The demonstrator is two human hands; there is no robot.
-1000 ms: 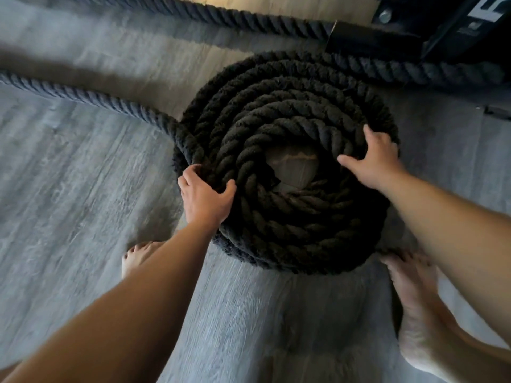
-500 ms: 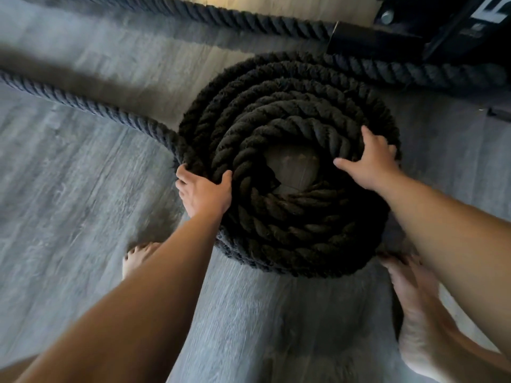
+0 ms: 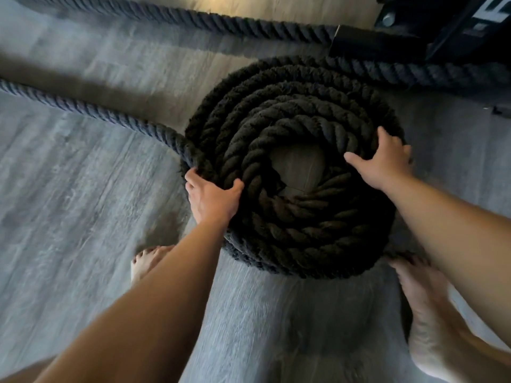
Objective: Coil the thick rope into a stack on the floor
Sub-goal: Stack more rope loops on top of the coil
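Note:
A thick black twisted rope (image 3: pixel 298 217) lies coiled in a tall round stack on the grey wood floor, with a bare patch of floor showing in its centre. My left hand (image 3: pixel 213 199) grips the stack's left side, fingers curled over an outer turn where the loose strand (image 3: pixel 83 109) joins it. My right hand (image 3: pixel 384 161) rests on the top right of the stack, thumb toward the centre and fingers wrapped over the upper turns.
The loose strand runs off to the far left. Another stretch of rope (image 3: pixel 221 22) crosses the back and passes a black metal frame base (image 3: pixel 431 31) at the top right. My bare feet (image 3: pixel 149 261) (image 3: pixel 425 308) stand just in front of the coil.
The stack has shifted slightly away from me and to the left. My left hand slid up along the left side; my right hand keeps its hold on the top right.

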